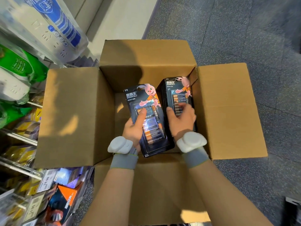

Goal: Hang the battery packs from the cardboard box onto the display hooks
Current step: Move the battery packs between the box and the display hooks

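Note:
An open cardboard box (78, 115) stands on the floor with its flaps spread out. My left hand (134, 128) holds a dark battery pack (146, 101) with a pink bunny print, thumb across its front, lifted inside the box. A stack of battery packs (178, 93) leans against the box's right inner wall. My right hand (180, 119) rests on the front of that stack, fingers spread over the batteries, thumb at its left edge. Both wrists wear grey bands with white devices.
Store shelves on the left hold power strips (53, 30), green packets (17, 66), hanging yellow packs (24, 128) and price tags (46, 181). Boxed goods (65, 198) sit on the lower shelf. Speckled grey floor (244, 38) lies to the right.

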Motion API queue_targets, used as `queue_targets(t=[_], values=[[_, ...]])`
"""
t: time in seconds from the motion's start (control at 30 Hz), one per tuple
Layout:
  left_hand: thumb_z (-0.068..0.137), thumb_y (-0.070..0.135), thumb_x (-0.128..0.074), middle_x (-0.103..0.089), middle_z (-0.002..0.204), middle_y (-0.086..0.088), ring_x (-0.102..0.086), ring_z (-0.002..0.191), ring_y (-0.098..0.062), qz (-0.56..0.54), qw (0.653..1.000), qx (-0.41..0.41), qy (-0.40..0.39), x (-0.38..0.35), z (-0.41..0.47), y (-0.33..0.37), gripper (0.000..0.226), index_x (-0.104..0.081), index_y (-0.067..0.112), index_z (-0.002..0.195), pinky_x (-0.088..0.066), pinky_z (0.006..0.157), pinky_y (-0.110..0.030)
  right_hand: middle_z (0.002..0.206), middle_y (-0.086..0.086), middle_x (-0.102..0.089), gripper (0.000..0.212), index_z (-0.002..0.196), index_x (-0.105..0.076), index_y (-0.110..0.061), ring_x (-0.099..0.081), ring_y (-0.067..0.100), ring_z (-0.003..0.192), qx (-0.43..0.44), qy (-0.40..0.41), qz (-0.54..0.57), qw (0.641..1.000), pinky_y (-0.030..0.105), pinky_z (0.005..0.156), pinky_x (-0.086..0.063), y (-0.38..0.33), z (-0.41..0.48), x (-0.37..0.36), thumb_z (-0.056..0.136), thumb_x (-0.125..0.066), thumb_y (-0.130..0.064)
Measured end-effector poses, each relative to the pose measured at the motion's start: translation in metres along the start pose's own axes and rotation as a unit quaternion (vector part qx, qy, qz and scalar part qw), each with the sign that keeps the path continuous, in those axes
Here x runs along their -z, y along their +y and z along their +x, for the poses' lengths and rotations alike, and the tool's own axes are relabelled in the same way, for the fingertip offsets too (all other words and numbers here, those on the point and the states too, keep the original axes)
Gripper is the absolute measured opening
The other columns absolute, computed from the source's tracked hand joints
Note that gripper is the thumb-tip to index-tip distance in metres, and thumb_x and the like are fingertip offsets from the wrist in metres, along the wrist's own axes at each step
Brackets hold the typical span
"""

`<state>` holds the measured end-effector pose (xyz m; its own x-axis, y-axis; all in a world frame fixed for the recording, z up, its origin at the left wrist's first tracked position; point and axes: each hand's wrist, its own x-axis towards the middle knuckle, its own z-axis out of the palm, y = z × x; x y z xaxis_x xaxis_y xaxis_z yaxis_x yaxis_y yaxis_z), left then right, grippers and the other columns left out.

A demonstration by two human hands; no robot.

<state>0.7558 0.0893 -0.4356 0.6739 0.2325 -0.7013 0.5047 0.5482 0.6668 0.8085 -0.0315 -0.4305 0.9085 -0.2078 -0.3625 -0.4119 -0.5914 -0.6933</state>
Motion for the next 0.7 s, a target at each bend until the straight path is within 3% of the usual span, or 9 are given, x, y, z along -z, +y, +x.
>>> queue_targets(t=[0.1,0.27,0.53,0.7], values=[[0.096,0.031,-0.053,-0.072,0.106,-0.013,-0.071,0.095,-0.027,-0.014,1.0,0.013,0.01,0.007,0.003,0.002,0.025,-0.063,0.015,0.112,-0.055,0.089,-0.044,0.138,0.018,-0.042,0.06,0.134,-0.041,-0.003,-0.036,0.034,0.13,-0.024,0.012,-0.113,0.993,0.038,0.102,-0.027,0.013,0.023,0.006,0.087,-0.065,-0.03],[0.095,0.035,-0.054,-0.073,0.108,-0.011,-0.07,0.099,-0.028,-0.014,0.999,0.029,0.003,0.01,0.008,-0.001,0.037,-0.057,0.012,0.125,-0.052,0.094,-0.047,0.152,0.015,-0.03,0.077,0.146,-0.026,-0.004,-0.026,0.03,0.14,0.034,-0.012,-0.204,0.978,0.04,0.112,-0.023,0.024,0.036,-0.008,0.086,-0.066,-0.032],[0.096,0.036,-0.055,-0.072,0.111,-0.011,-0.069,0.101,-0.029,0.004,0.998,0.057,0.004,0.01,0.015,-0.006,0.037,-0.058,0.012,0.124,-0.051,0.096,-0.05,0.154,0.013,-0.026,0.067,0.149,-0.025,-0.011,-0.028,0.032,0.136,0.05,-0.007,-0.273,0.961,0.039,0.107,-0.022,0.026,0.038,-0.008,0.094,-0.054,-0.036],[0.093,0.036,-0.059,-0.072,0.109,-0.012,-0.07,0.098,-0.029,-0.003,0.997,0.077,0.024,0.01,0.018,-0.011,0.039,-0.058,0.011,0.123,-0.052,0.094,-0.048,0.152,0.014,-0.03,0.061,0.146,-0.031,-0.01,-0.031,0.035,0.131,0.038,-0.011,-0.251,0.967,0.039,0.105,-0.022,0.02,0.039,-0.007,0.094,-0.055,-0.029]])
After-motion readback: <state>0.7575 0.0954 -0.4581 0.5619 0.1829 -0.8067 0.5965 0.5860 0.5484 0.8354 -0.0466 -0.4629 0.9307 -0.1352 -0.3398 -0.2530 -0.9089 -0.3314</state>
